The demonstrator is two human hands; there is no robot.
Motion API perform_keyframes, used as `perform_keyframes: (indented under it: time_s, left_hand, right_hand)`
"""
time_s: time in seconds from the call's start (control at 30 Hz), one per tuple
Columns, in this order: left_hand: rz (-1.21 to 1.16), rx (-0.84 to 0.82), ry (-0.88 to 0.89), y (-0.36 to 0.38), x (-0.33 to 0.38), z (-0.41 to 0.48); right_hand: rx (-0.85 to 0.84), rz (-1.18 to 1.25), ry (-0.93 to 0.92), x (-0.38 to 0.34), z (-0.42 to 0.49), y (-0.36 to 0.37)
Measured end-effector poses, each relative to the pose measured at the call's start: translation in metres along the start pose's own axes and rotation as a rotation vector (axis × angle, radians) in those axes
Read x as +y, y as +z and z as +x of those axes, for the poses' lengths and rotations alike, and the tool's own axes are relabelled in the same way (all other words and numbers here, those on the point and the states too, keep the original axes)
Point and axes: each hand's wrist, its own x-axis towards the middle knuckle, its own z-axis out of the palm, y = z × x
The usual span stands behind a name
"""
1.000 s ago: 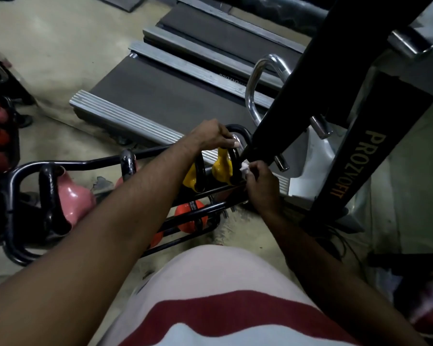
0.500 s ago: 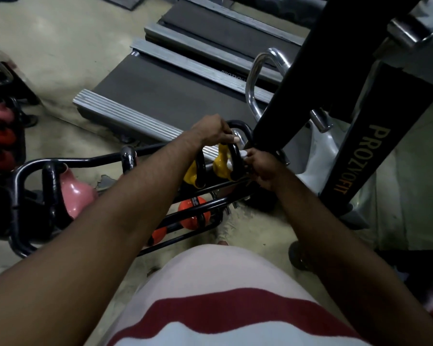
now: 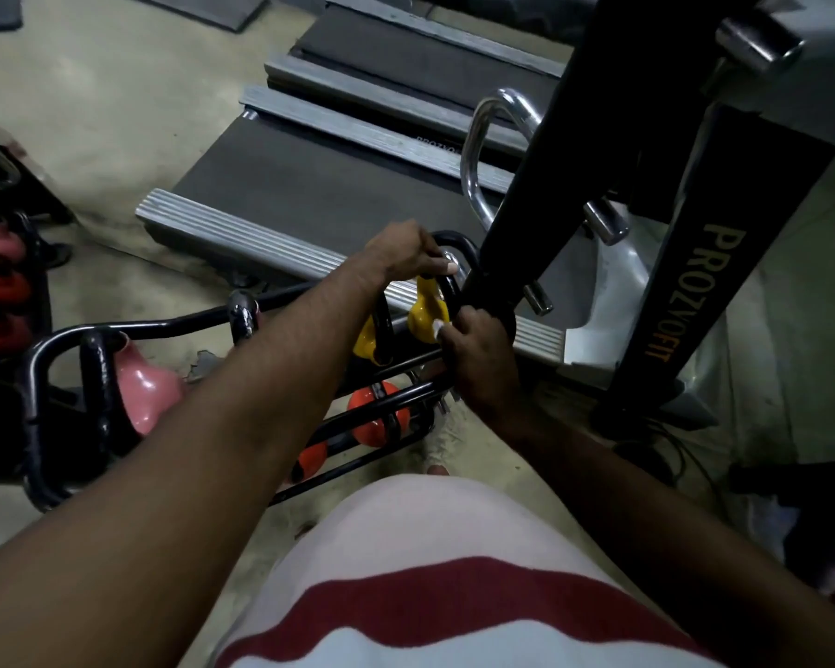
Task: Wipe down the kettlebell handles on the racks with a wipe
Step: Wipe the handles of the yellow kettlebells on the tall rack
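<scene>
I've got the treadmill point(image 3: 309, 185) behind the black rack point(image 3: 35, 378). At the rack's far right end is the yellow kettlebell point(image 3: 427, 315) — left hand point(image 3: 406, 253) curled over its handle point(image 3: 459, 241), right hand point(image 3: 483, 364) pinching the white wipe point(image 3: 437, 326) against the handle's side.

We're in a gym: treadmill decks point(image 3: 319, 195) fill the upper middle of the frame, a black rack point(image 3: 131, 326) of coloured kettlebells point(image 3: 145, 392) runs across the left, and a machine upright point(image 3: 690, 291) marked PROZYOFIT stands at right.
</scene>
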Motion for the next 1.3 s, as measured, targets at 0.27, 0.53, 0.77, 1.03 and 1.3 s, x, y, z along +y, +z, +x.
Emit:
perform_keyframes:
  time_s: [0.27, 0.53, 0.77, 1.03, 1.3]
  left_hand:
    - [-0.024, 0.005, -0.018, -0.001, -0.004, -0.001]
    - [-0.063, 0.004, 0.0, -0.003, -0.008, -0.004]
    - [-0.011, 0.021, 0.012, 0.0, -0.004, -0.001]
    - [-0.066, 0.014, -0.005, 0.001, -0.005, -0.003]
    - [-0.006, 0.005, 0.002, -0.001, -0.001, -0.003]
  right_hand:
    - [-0.006, 0.359, 0.247, 0.0, -0.005, -0.01]
    - [-0.101, 0.586, 0.694, 0.002, 0.012, -0.01]
    - [-0.338, 1.03, 0.991, 0.024, 0.071, -0.008]
    - [-0.092, 0.557, 0.607, 0.003, 0.009, -0.027]
    - [-0.042, 0.097, 0.098, 0.002, 0.022, -0.006]
